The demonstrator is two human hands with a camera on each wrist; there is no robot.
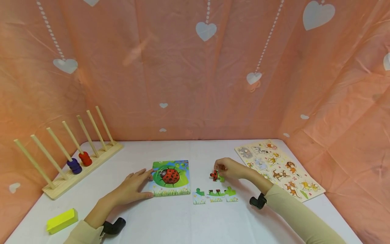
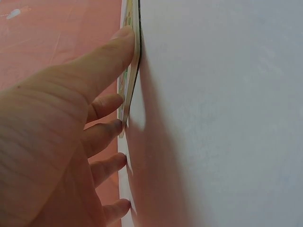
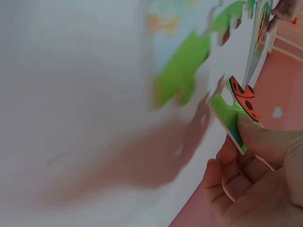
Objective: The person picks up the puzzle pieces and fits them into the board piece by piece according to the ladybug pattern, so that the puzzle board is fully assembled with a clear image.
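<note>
A square ladybug puzzle board [image 1: 170, 178] lies on the white table. My left hand [image 1: 134, 186] is at its left side, thumb by the near corner and spread fingers along the edge; in the left wrist view the thumb [image 2: 124, 42] touches the board's rim. My right hand [image 1: 230, 168] pinches a green and red jigsaw piece [image 3: 235, 111] between thumb and fingers, tilted above the table. Below it, several jigsaw pieces lie in a row: a corner piece [image 1: 199, 200] stands a little apart at left, and a grass piece [image 1: 231, 195] sits at the right end.
At the left stands a wooden peg rack [image 1: 88, 166] with blue rings [image 1: 74, 166] and red rings [image 1: 85, 159]. A yellow block [image 1: 62, 221] lies near the front left. An animal peg puzzle [image 1: 280, 169] is at the right. A pink curtain [image 1: 182, 78] encloses the table.
</note>
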